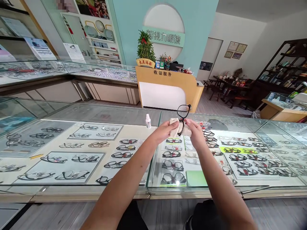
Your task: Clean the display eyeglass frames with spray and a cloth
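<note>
Above the glass display counter, both hands meet around a pair of black-framed eyeglasses (184, 111). One lens sticks up clear of the fingers; the other is partly covered by a pale cleaning cloth (174, 126). My left hand (166, 130) is closed, pinching the cloth against the lower lens. My right hand (194, 129) is closed on the cloth and the frame from the other side, its fingertips near the bridge. A small white bottle (148, 121) with a printed label stands upright on the glass, left of my hands.
Beneath the glass of the counter (134, 111) lie several rows of eyeglasses (172, 165), some on grey trays (96, 131). A wooden cashier desk (168, 76) with a plant (145, 48) stands beyond. More display cases run along the left and right.
</note>
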Demonstrator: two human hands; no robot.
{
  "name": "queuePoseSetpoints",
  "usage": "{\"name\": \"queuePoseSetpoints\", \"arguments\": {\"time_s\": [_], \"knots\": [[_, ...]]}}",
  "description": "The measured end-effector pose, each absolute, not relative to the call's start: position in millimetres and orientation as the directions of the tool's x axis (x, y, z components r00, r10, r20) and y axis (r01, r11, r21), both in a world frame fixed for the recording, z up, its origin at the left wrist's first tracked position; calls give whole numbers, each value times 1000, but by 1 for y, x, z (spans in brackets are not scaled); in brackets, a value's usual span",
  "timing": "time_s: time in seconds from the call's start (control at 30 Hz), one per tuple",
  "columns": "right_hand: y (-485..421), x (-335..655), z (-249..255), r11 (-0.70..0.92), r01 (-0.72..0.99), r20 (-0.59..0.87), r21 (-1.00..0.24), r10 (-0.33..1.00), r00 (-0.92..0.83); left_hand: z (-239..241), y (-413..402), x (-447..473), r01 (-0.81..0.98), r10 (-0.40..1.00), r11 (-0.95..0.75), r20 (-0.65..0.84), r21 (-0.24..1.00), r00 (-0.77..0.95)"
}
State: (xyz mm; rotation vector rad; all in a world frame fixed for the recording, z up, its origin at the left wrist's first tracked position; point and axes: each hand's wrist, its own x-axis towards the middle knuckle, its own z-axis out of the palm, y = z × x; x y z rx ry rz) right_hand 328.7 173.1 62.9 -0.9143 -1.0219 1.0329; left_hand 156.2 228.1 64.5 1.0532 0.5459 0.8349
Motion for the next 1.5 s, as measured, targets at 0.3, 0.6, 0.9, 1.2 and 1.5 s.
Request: {"name": "queuePoseSetpoints", "arguments": {"time_s": [0.3, 0.6, 0.9, 1.2, 1.5], "knots": [[182, 334, 41, 200, -360, 164, -911, 978, 129, 60, 222, 166, -246, 794, 93, 78, 965, 604], [182, 341, 41, 173, -367, 132, -914, 982, 132, 57, 221, 167, -157, 775, 90, 30, 984, 631], [186, 346, 34, 270, -261, 246, -927, 962, 120, 56, 214, 178, -151, 844, 17, 67, 988, 532], [182, 343, 41, 228, -286, 194, -931, 971, 140, 57, 215, 176, -178, 813, 125, 2, 976, 583], [179, 339, 49, 132, -426, 87, -895, 989, 123, 56, 210, 178, -233, 763, 128, 55, 964, 644]]}}
